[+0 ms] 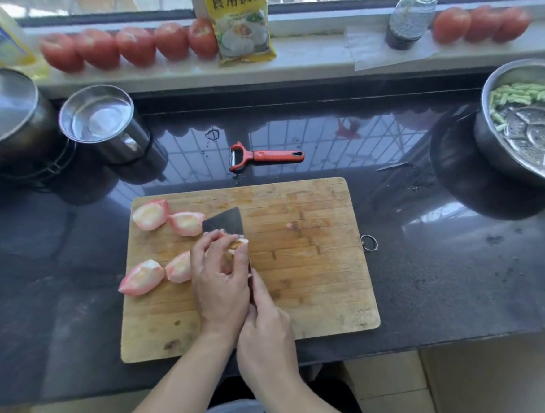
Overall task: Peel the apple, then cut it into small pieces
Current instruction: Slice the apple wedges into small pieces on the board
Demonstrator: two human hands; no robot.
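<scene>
- Cutting board (309, 257): wooden, we recorded it lying on the dark countertop (454, 267), a metal hanging ring at its right edge.
- Apple wedges, four: two at the board's upper left (149, 214) (186, 223), touching one another; two at the left middle (142, 277) (180, 266), likewise side by side. Pale flesh showed, with pink still on the outer faces.
- Apple piece (238, 241): we noted it under the fingertips of the left hand, right against the blade, near the board's centre-left.
- Left hand (219, 280): fingers curled down over the apple piece, pinning it to the board.
- Right hand (266, 328): wrapped round the knife's handle, pressed close beside the left hand; the handle itself was hidden from us.
- Knife (223, 224): a broad dark blade, standing on edge just to the right of the held piece.
- Small apple scrap (292, 225): alone on the board's upper right part.
- Peeler (261, 156): red-handled, lying on the counter just behind the board.
- Steel cup (100, 120) and lidded pot (10, 113): at the counter's left.
- Steel bowl (528, 124): at the right, holding cut green vegetables.
- Tomatoes (134, 46): in rows along the windowsill, with a yellow packet (242, 23) and a dark bottle (410, 19).
</scene>
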